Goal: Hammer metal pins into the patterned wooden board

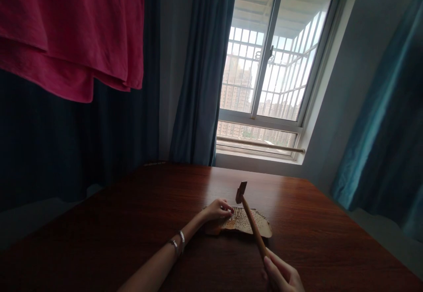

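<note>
Head: plain-looking hammer (254, 225), right hand (283, 272)

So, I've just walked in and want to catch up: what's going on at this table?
A person is working with both hands at a wooden table. The right hand grips a hammer by its handle, its head up off the table. The left hand is at a speckled tan board, fingertips beside a row of small upright pins; whether they pinch one is too small to tell.
</note>
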